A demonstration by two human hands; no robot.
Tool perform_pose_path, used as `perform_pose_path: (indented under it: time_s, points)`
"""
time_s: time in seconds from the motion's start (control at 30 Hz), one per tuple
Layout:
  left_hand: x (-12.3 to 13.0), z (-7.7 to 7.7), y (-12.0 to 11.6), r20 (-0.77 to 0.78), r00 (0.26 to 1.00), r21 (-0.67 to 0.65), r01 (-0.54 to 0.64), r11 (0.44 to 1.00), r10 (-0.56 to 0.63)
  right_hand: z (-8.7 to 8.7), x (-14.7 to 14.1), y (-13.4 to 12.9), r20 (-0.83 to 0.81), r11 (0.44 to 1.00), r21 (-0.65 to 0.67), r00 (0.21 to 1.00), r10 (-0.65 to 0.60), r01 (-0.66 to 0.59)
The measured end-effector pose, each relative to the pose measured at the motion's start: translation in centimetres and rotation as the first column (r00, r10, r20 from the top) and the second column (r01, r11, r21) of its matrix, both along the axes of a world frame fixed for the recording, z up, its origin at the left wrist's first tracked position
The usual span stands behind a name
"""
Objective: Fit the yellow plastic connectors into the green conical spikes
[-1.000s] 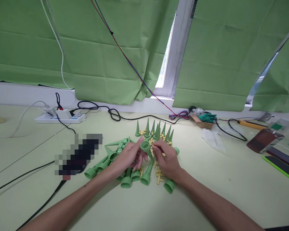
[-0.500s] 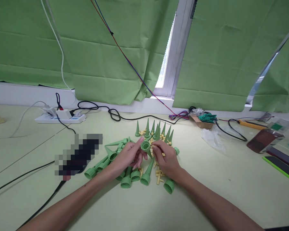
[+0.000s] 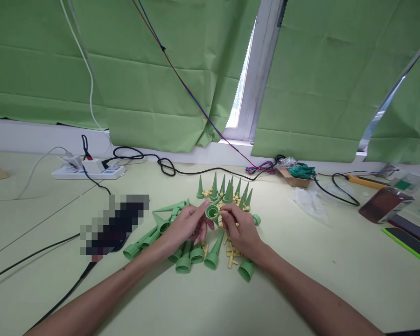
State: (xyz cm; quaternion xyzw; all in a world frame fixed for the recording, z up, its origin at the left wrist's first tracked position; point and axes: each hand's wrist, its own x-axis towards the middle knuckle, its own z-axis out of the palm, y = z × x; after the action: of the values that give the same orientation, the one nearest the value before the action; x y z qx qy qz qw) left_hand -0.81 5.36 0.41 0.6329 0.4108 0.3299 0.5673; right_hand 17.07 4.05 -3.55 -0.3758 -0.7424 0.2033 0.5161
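Observation:
My left hand (image 3: 191, 224) is closed around a green plastic watering spike (image 3: 212, 212), its round open end turned towards me. My right hand (image 3: 240, 228) pinches a small yellow plastic valve (image 3: 218, 213) at that spike's right side; the fingers hide most of the valve. Loose green spikes (image 3: 183, 262) lie under and around my left hand. Below my right hand lie several yellow valves (image 3: 232, 254) and one more green spike (image 3: 246, 270). Behind both hands, several spikes (image 3: 214, 187) stand point up with yellow valves at their bases.
A power strip (image 3: 91, 172) with plugs and black cables lies at the back left, near a blurred dark device (image 3: 115, 228). On the right are a small cardboard box (image 3: 294, 177), a plastic bag (image 3: 310, 203), a brown bottle (image 3: 385, 204) and a green-edged phone (image 3: 411, 245).
The spike in my left hand has shifted and turned slightly, its open end facing me more. A yellow bit now shows at its opening beside my right fingertips. Both hands stay nearly in place.

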Motion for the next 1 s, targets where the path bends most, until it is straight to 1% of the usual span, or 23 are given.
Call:
perform_pose_path:
  time_s: [0.13,0.5,0.77,1.0]
  points:
    - [-0.08,-0.04,0.11,0.006,1.000,0.020,0.004,1.000,-0.004,-0.02,0.03,0.03,0.004,1.000,-0.005,1.000,-0.002,0.002]
    - [-0.22,0.39,-0.12,-0.018,1.000,0.153,-0.007,0.988,0.009,0.30,0.02,-0.11,0.059,0.999,0.021,0.998,-0.028,0.027]
    - [-0.05,0.28,-0.28,-0.005,1.000,0.189,0.008,0.982,-0.007,0.54,-0.03,-0.17,0.098,0.997,0.022,0.993,-0.070,0.068]
    - [-0.12,0.12,-0.24,-0.100,0.995,0.299,0.042,0.953,-0.012,0.53,-0.12,-0.06,0.112,0.995,0.026,0.989,-0.099,0.096]
